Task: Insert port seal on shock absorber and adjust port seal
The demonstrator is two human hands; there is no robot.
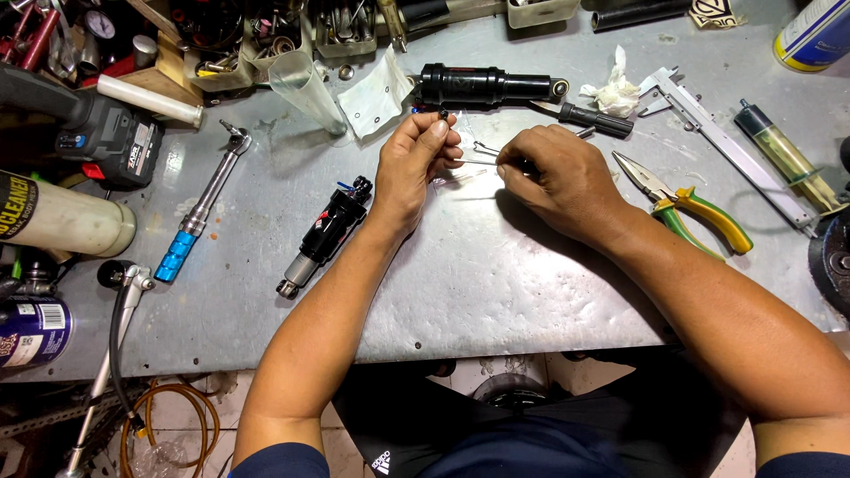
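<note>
— Over the middle of the tabletop (496, 292), what are the hands doing?

— Left hand (414, 168) pinches a tiny black part (444, 114) between thumb and forefinger, its grip clamped on it and raised just off the metal. Right hand (558, 177) has its grip closed on a thin wire pick (482, 149), whose tip points toward the left fingers.

— Do the hands touch?

— Nearly; the fingertips sit just beside each other, the pick between them.

— And around them?

— Behind the hands lies a long black shock (487, 86), with a black-handled tool (589, 118) and a crumpled white rag (613, 92) at its right end. Left of the left wrist lies a small shock (326, 235), tilted, and further left a wrench (199, 212) with a blue handle. Right of the right hand rest pliers (695, 208) with green and yellow handles; beyond those, a caliper (726, 146) and a syringe (784, 155) of yellowish fluid.
</note>
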